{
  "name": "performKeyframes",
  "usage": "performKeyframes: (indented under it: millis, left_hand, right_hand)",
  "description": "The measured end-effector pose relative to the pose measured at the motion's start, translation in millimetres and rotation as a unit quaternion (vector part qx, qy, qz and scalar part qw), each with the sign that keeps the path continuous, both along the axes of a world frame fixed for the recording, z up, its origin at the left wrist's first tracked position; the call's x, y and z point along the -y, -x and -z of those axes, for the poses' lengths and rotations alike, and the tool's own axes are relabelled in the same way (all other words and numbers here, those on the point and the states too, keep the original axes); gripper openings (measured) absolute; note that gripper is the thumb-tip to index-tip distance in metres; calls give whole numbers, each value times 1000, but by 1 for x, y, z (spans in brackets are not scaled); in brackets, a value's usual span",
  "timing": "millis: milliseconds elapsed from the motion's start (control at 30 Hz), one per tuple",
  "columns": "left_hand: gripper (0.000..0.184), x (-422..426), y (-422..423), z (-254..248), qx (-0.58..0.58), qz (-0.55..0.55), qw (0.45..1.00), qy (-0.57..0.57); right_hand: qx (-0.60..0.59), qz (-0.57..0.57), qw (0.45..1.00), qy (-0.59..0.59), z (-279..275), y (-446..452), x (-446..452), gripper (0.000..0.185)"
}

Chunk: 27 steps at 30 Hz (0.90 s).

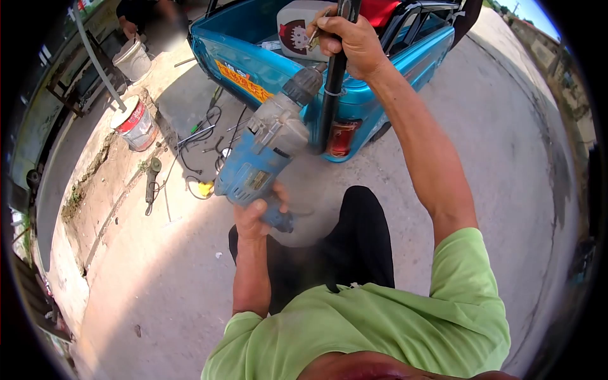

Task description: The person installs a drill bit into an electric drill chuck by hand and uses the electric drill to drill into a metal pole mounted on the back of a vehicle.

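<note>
My left hand (252,218) is closed round the handle of a blue power drill (252,166), its dusty chuck tilted up to the right. The chuck's tip is close to a black pole (334,95) that stands upright against the back corner of a blue vehicle (373,101). My right hand (354,43) is raised at the pole's upper part, with its fingers closed across it. A thin metal piece (311,39) sticks out from those fingertips; its exact kind is too small to make out. A wire tie (335,94) circles the pole lower down.
A white jug (303,28) sits in the vehicle's bed. On the ground at left are an angle grinder (152,177), tangled cables (212,123), a yellow plug (206,189), a paint bucket (136,126) and a white bucket (133,60). Another person (142,12) is partly visible behind.
</note>
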<state>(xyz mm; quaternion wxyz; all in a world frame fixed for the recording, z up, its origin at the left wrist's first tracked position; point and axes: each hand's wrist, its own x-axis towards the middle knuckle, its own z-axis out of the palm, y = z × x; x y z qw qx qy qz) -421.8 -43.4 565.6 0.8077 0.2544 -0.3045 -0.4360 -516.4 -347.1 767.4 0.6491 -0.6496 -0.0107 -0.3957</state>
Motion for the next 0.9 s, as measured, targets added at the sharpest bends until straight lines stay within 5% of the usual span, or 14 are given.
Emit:
performKeyframes:
  millis: [500,600,900]
  left_hand:
    - [65,8,-4,7,-34,20,998,44]
    - [64,10,-1,4,-38,25,998,47]
    - [64,12,13,-11,-2,-46,999,23]
  right_hand:
    - [-26,30,995,92,12,6,11,17]
    - [13,16,1000,-15,-8,2,-13,10]
    - [34,55,997,32,-10,2,-17,7]
